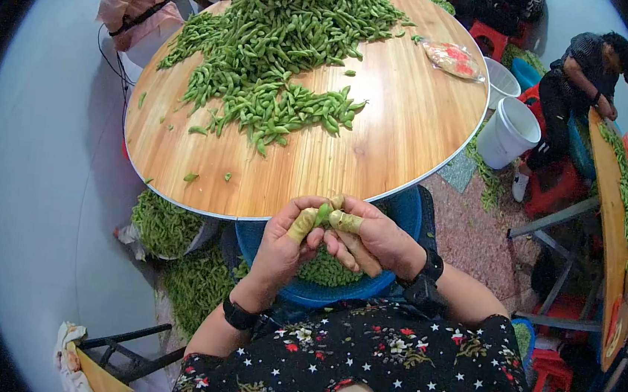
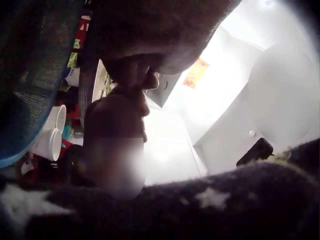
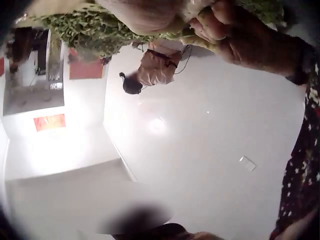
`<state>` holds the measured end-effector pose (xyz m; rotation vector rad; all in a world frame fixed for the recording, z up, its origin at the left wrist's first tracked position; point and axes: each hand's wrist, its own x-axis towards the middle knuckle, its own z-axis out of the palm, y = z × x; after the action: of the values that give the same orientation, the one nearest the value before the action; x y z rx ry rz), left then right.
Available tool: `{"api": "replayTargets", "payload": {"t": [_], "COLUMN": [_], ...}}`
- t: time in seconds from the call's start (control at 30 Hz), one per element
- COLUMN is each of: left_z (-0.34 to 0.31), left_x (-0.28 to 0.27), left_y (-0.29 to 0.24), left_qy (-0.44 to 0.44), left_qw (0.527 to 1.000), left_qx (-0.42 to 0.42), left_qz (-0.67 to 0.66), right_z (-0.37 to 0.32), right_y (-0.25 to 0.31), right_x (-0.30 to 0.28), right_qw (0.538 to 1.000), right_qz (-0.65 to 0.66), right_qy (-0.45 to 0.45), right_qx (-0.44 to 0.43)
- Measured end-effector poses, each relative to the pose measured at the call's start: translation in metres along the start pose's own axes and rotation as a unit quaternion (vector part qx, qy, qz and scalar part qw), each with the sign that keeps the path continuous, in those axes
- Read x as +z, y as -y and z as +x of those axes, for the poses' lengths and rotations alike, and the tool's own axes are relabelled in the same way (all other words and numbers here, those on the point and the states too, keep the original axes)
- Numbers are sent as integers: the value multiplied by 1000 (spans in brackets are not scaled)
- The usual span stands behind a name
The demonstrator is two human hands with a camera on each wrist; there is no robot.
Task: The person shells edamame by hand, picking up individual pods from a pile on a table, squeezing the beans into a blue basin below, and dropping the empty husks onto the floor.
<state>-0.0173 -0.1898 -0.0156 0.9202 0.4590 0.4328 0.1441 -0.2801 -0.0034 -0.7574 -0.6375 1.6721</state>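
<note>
Both hands meet above the near edge of the round table, over a blue basin point(image 1: 411, 216) that holds shelled green beans point(image 1: 322, 269). The left hand point(image 1: 285, 240) pinches a green soybean pod point(image 1: 323, 213) between thumb and fingers. From the other side the right hand point(image 1: 381, 241) has its thumb and curled fingers at the same pod. Yellowish wraps cover the thumbs. In the left wrist view the hand is dark against the light, and the pod is hidden there. The right wrist view shows the hands at its top edge.
A large heap of soybean pods point(image 1: 282, 44) covers the back of the wooden table point(image 1: 409, 130), with a clear packet point(image 1: 453, 60) at its right. White buckets point(image 1: 510, 135) stand beyond the right edge. More pods point(image 1: 166, 224) lie at lower left. Another person point(image 1: 585, 85) sits at right.
</note>
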Motion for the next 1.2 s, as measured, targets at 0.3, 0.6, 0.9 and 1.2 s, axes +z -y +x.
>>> {"api": "replayTargets", "payload": {"t": [0.3,0.6,0.9,1.2], "left_z": [-1,7,4,5], "left_x": [6,14,18,0], "left_y": [-5,-2,0,-6], "left_qy": [-58,-63,-77,0], "left_qw": [884,963,755,1000], "left_qx": [251,168,403,7], "left_qz": [390,200,511,3], "right_z": [-5,0,4,5], "right_y": [-1,3,-4,7], "right_x": [8,12,8,-2], "right_qw": [961,971,966,1000], "right_qz": [-245,-203,-219,8], "right_qy": [-57,-87,-64,-9], "right_qx": [-115,-93,-121,28]}}
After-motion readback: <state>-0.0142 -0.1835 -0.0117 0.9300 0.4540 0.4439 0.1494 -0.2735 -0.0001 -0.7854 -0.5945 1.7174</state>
